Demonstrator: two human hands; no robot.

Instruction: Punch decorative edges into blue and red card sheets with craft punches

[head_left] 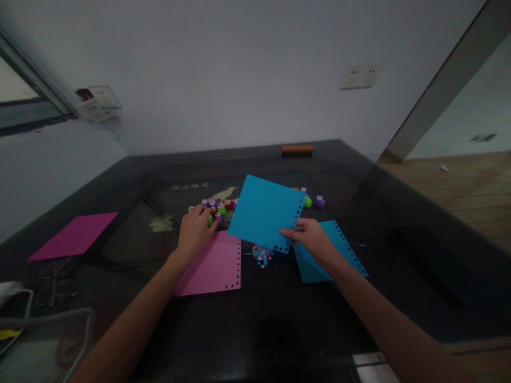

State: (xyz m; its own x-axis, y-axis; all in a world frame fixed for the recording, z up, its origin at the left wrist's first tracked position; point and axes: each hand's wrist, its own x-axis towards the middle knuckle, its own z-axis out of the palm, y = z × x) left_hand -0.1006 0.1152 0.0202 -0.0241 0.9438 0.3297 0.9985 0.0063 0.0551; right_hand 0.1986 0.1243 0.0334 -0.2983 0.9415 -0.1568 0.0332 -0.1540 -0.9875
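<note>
My right hand (313,239) pinches a blue sheet of paper (265,208) at its lower right edge and holds it raised and tilted. Punched holes run along that sheet's right edge. At the left, my left hand (195,227) reaches over a cluster of small craft punches (229,205) in purple, green and red, its thumb apart from its fingers. Under its wrist lies a pink sheet (217,266) with holes on its right and lower edges. Beneath my right hand is a second blue sheet (315,268), also punched along its right edge. Tiny punched confetti (262,254) is piled between the two lying sheets.
More punches (319,201) stand right of the raised sheet. A magenta sheet (75,235) lies at the table's left, above scissors (56,284). An orange-brown bar (298,149) rests at the back of the dark glossy table (247,330). Wall sockets (359,77) are behind.
</note>
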